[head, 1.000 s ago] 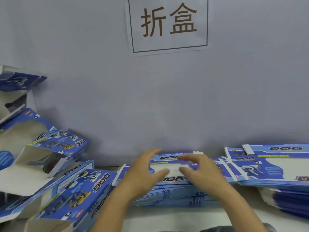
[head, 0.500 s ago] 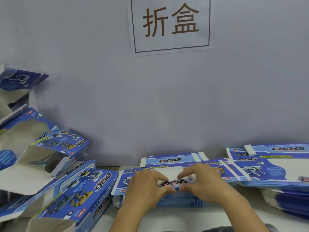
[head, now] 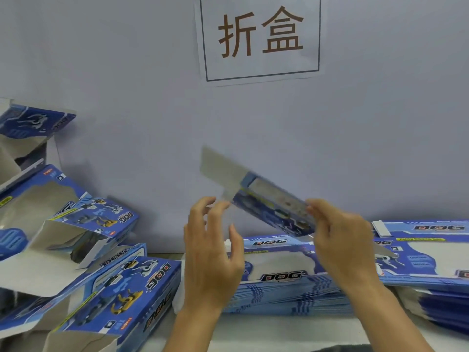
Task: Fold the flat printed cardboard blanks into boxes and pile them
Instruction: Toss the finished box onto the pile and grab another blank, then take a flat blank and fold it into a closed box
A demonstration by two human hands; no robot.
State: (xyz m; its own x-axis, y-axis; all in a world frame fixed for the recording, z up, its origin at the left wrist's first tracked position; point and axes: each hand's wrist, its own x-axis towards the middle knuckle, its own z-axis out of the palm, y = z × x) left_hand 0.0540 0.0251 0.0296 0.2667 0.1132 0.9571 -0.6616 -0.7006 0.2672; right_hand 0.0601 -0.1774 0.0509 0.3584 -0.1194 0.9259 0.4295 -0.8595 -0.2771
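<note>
**One blank is up in the air, ready to fold**

The right hand (head: 337, 240) pinches one end of a flat blank (head: 269, 207) and holds it up above the stack of blanks (head: 281, 283) on the counter (head: 279, 331). The blank is tilted. Its long side runs from the right hand up and away to the left, so the high end sticks out past the left hand (head: 210, 252).

The left hand is open, with loose fingers, just under that free end. It looks very close to the edge, but I cannot tell if it touches. It is the nearer hand for grabbing the free end next.

Folded boxes (head: 106, 295) lie piled to the left of the left hand. More blanks (head: 431, 252) lie to the right of the right hand.
</note>
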